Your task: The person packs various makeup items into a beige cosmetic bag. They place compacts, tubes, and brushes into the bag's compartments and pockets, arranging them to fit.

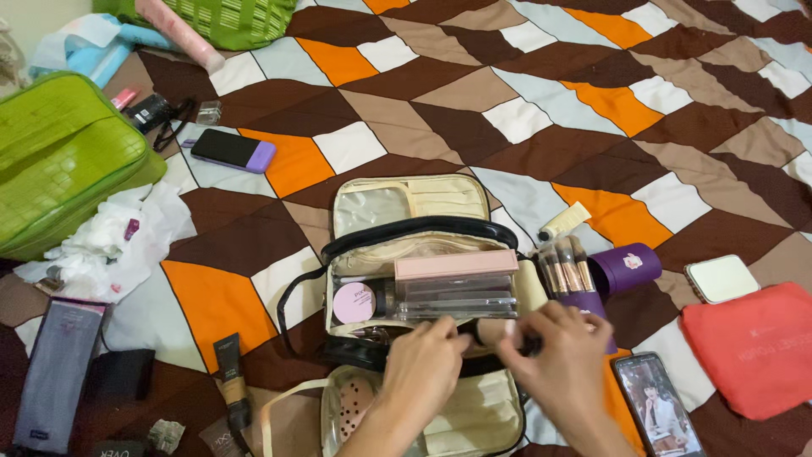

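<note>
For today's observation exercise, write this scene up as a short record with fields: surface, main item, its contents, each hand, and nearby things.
surface: patchwork bedspread in brown, orange, white
main item: open cream makeup bag with black trim
contents: round pink compact, clear pink-lidded case
left hand: at the bag's front edge
right hand: fingers on a small dark item, unclear
nearby: purple brush tube, red pouch, green case, two phones

Matt cloth quilt (592, 68); cream fabric pouch (414, 254) with clear plastic pockets; beside pouch, glossy purple brush tube (630, 267); left of pouch, crumpled tissue (101, 241), textured green case (59, 152).
</note>
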